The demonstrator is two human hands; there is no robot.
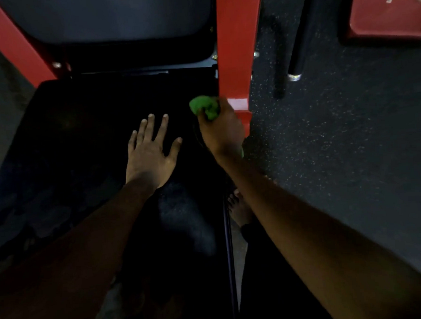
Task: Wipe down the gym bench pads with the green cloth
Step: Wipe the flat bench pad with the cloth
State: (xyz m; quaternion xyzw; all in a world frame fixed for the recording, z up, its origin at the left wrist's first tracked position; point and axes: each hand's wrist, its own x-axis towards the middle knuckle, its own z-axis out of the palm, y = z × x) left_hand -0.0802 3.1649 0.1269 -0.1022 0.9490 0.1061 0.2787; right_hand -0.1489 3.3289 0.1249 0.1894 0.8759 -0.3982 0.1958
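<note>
Green bunched cloth (pixel 204 108) sits gripped in the right hand (pixel 221 129), its fingers curled round it, at the right edge of the black padded bench seat (pixel 81 132), just beside the red painted metal frame post (pixel 237 48). The left hand (pixel 148 151) lies flat with fingers spread on the seat's middle. A second dark pad (pixel 104 16) lies beyond, above speckled black rubber flooring (pixel 337 128)

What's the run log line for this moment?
left hand: flat on seat pad | right hand: grips green cloth | beside red frame
</note>
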